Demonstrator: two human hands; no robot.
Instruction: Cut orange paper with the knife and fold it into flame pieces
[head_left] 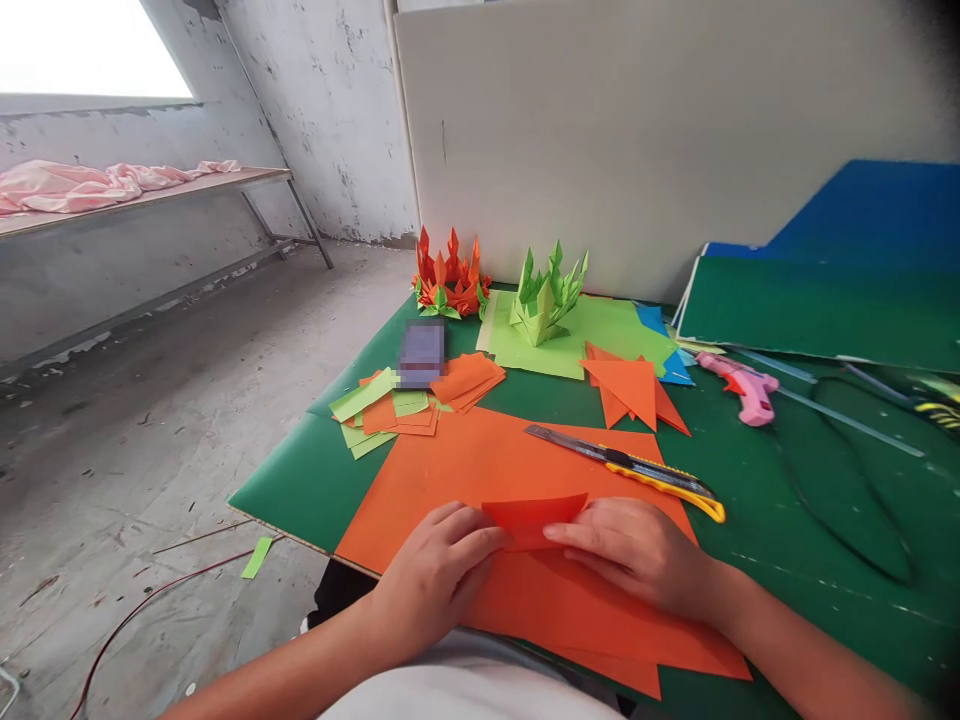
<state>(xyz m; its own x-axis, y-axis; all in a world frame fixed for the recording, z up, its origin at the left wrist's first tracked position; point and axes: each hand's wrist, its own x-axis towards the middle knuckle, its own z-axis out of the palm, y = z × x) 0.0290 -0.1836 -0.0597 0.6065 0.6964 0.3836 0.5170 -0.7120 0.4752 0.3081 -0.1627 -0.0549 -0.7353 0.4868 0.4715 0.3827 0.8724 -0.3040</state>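
Note:
A small piece of orange paper [525, 515], folded over on itself, is between my hands above large orange sheets [442, 460] at the table's near edge. My left hand [446, 565] pinches its left end between thumb and fingers. At the right end, the fingers of my right hand [637, 550] close on it, the thumb along its front. Just beyond my right hand lies a yellow utility knife [637, 470], its blade end pointing to the upper left. Orange paper triangles [630, 390] rest behind the knife.
A green folded-paper crown [544, 305] and an orange one [450, 280] stand at the back of the green table [300, 465]. Orange and green paper slips [405, 410] lie left, by a blurred dark object [421, 352]. A pink glue gun [742, 385] with its cord lies right.

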